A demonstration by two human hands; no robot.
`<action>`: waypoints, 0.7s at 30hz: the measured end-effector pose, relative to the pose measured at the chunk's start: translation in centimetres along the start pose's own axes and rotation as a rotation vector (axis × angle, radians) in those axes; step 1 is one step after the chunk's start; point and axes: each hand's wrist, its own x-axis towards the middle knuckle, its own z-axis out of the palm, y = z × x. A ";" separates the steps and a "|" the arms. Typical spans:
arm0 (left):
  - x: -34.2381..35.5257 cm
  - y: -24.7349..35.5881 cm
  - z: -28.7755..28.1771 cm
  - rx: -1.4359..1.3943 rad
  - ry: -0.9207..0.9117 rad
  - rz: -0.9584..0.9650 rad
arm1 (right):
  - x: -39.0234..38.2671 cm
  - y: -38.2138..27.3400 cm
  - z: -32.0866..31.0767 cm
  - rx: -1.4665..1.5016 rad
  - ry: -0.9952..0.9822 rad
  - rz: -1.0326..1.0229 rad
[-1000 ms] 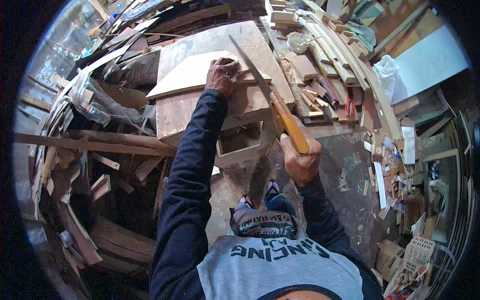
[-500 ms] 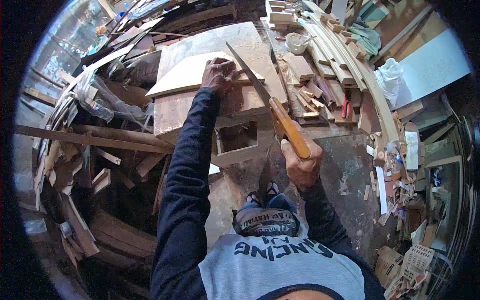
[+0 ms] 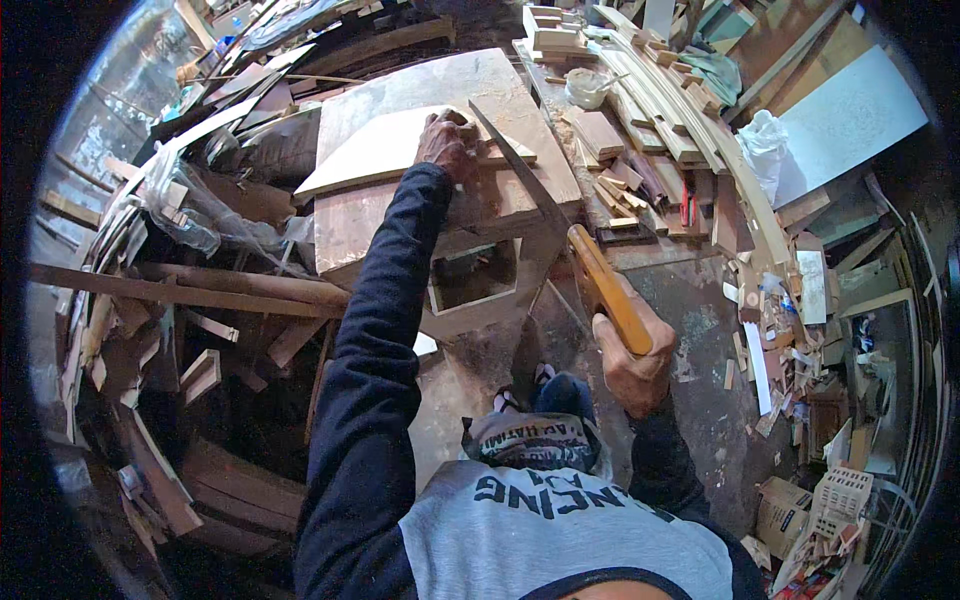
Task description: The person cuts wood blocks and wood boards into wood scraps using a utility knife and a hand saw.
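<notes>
My right hand is wrapped round the wooden handle of a handsaw. Its blade slants up and away to the left, lying across the right part of a pale wooden board. Curled fingers of my left hand press down on that board just left of the blade; the fingertips are partly hidden. Under the board is a box-like wooden workbench with a square opening in its front. A short end of the board shows to the right of the blade.
Wood strips and small offcuts lie right of the workbench, near a red-handled tool. A long beam juts in from the left. Scrap wood piles up along both sides, with a cardboard box at lower right.
My right hand has pulled the handsaw back toward me and slightly right, so its tip sits nearer the board. My left hand stays on the board; the view has shifted a little.
</notes>
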 end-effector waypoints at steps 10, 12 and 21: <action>0.1 0.6 -0.8 0.028 -0.095 -0.052 | 1.8 0.7 1.6 -0.013 -0.022 0.001; -0.1 -0.1 -0.6 0.069 -0.060 -0.035 | 0.6 -0.3 1.0 0.022 -0.035 0.057; 0.8 -0.1 -0.2 0.039 -0.096 0.024 | 2.5 1.3 2.5 -0.022 -0.011 0.007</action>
